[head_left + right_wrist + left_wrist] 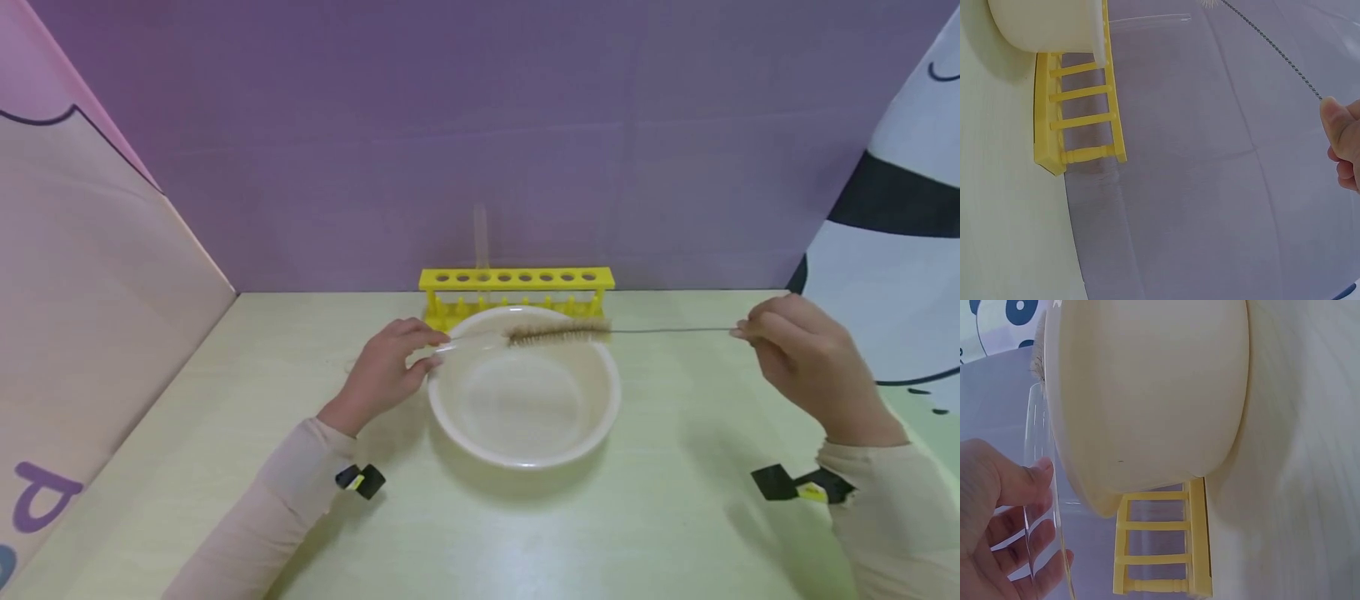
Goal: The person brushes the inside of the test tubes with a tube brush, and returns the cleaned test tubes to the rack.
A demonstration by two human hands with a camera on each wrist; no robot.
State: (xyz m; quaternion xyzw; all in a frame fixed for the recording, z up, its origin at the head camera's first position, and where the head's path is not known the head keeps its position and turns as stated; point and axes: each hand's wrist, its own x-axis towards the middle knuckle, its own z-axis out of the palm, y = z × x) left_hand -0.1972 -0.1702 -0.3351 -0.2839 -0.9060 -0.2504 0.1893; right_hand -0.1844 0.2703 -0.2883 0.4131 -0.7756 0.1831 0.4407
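My left hand [386, 367] holds a clear glass test tube [1038, 431] between thumb and fingers, its mouth pointing right. At the far right, my right hand [806, 358] pinches the twisted wire handle [1279, 55] of a test tube brush [558, 333]. The brush lies almost level, and its tan bristles sit just outside the tube's mouth, the brush's tip end right at the opening. Both tube and bristles are over the back part of a cream plastic basin [525, 461].
Behind the basin stands a yellow test tube rack [517, 279], partly hidden by it. Another clear test tube [481, 233] stands upright in the rack. A purple wall [480, 125] rises behind the pale table [525, 550], with printed panels at both sides.
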